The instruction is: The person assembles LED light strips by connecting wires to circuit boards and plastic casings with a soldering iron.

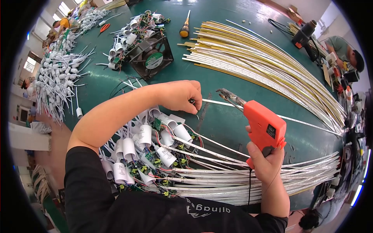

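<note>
Evidently, the right hand (267,165) grips a red soldering gun (262,120), left hand (182,97) pinching a white strip (214,102).

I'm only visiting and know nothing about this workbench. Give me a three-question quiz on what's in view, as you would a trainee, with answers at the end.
1. Which hand holds the orange-red soldering gun?
2. True or false: the yellow-and-black screwdriver lies to the left of the black cooling fan in the picture.
3. Fill in the missing word: a long, thin white ____ runs from beside the left hand past the soldering gun.

Key:
1. The right hand.
2. False; the screwdriver lies to the right of the fan.
3. Strip.
</note>
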A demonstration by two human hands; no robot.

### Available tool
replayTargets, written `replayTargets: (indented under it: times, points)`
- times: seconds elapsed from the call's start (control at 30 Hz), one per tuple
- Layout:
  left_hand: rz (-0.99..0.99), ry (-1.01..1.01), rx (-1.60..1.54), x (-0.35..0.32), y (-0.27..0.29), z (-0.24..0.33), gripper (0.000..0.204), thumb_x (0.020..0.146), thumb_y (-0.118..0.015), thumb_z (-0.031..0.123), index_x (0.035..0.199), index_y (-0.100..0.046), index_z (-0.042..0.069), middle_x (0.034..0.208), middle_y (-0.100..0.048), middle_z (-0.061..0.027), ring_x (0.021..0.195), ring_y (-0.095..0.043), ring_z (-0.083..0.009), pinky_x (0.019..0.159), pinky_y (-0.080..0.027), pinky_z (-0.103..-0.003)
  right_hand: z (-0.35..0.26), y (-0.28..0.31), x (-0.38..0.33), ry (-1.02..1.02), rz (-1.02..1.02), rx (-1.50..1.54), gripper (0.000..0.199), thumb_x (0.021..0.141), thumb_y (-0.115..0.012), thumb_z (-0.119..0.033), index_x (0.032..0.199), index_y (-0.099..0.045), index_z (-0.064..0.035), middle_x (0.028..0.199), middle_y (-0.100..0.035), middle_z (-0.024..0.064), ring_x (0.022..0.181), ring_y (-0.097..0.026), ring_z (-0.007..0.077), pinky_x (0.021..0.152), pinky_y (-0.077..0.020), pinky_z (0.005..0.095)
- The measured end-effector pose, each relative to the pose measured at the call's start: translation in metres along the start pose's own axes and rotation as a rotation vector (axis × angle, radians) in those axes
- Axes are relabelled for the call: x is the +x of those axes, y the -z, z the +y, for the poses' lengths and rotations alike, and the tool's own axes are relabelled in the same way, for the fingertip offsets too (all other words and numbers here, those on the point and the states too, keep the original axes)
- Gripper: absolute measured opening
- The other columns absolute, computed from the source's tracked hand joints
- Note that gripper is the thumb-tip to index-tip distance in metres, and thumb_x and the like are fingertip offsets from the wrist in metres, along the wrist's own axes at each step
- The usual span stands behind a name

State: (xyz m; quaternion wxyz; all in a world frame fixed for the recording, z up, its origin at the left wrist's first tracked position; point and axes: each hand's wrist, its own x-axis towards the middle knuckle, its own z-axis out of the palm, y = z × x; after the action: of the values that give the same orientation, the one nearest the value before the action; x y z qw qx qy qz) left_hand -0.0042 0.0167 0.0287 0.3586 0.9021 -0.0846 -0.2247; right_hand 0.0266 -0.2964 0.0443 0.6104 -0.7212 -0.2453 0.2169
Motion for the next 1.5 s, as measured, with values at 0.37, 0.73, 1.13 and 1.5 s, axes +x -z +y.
replayTargets:
  times: [0.37, 0.73, 1.13, 1.5]
  points:
    - [0.106, -0.196, 0.283, 0.001, -0.013, -0.002, 0.007, 0.071, -0.071, 0.008, 0.076, -0.066, 0.009, 0.094, -0.052, -0.0071, 0.094, -0.051, -0.0266, 0.082, -0.043, -0.037, -0.003, 0.000, 0.002, 0.001, 0.001, -0.053, 0.046, 0.080, -0.062, -0.004, 0.123, -0.050, 0.0021, 0.114, -0.062, 0.0124, 0.103, -0.058, 0.0169, 0.092, -0.0431, 0.0319]
    - [0.150, 0.148, -0.166, 0.002, -0.013, -0.004, 0.010, 0.075, -0.063, 0.013, 0.076, -0.062, 0.003, 0.096, -0.052, -0.0116, 0.088, -0.055, -0.0260, 0.077, -0.047, -0.035, -0.003, 0.002, 0.001, -0.031, 0.003, -0.101, 0.041, 0.079, -0.060, -0.002, 0.119, -0.054, 0.0022, 0.112, -0.063, 0.0116, 0.103, -0.059, 0.0171, 0.092, -0.0441, 0.0324]
    - [0.179, 0.453, -0.480, 0.008, -0.007, -0.004, 0.011, 0.078, -0.066, 0.015, 0.083, -0.066, 0.005, 0.079, -0.061, -0.0036, 0.073, -0.052, -0.0131, 0.064, -0.043, -0.028, -0.003, 0.000, 0.002, -0.016, 0.013, -0.052, 0.042, 0.078, -0.060, -0.001, 0.119, -0.053, 0.0022, 0.113, -0.063, 0.0122, 0.104, -0.059, 0.0178, 0.093, -0.0440, 0.0327]
    - [0.130, -0.086, 0.064, -0.002, -0.010, -0.002, 0.008, 0.078, -0.067, 0.013, 0.083, -0.065, 0.007, 0.091, -0.056, -0.0080, 0.087, -0.057, -0.0252, 0.076, -0.047, -0.035, -0.001, 0.003, 0.002, -0.017, -0.009, -0.067, 0.044, 0.078, -0.060, -0.001, 0.121, -0.051, 0.0023, 0.113, -0.063, 0.0130, 0.106, -0.058, 0.0185, 0.094, -0.0431, 0.0336]
